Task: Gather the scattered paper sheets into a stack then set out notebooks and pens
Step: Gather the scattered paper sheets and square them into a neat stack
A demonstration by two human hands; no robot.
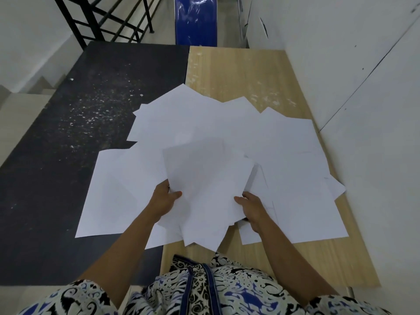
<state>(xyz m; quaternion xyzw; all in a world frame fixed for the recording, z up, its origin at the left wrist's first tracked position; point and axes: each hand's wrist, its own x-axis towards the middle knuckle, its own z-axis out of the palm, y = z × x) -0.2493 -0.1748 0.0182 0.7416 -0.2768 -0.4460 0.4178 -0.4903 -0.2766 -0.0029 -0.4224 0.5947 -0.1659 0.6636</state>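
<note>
Two tabletops butted together, one black (pixel 68 133) and one wood (pixel 238 71), fill the view in a narrow white-walled room.

Nearest the camera is the person's patterned shirt (pixel 204 289), pressed to the table edge so both arms reach forward over the work. The left hand (pixel 164 200) and right hand (pixel 252 208) each grip a side of a loose bundle (pixel 204 189) of white sheets, thumbs on top and fingers curled under. Holding from both sides looks meant to keep the sheets from sliding apart; their corners still stick out unevenly at the near edge, so I judge the bundle is gathered but not squared. It sits tilted up off the table, above the seam between the two tops.

Beyond and to either side lie the remaining sheets (pixel 295 155), overlapped in a fan across both tops, well spread toward the right wall and onto the black side. Much of the gathering seems left to do.

No notebooks or pens show anywhere, so that part of the task has not begun.

Farther off, past the table's far edge, stand a blue chair (pixel 195 21) and a black metal rack (pixel 102 19).
</note>
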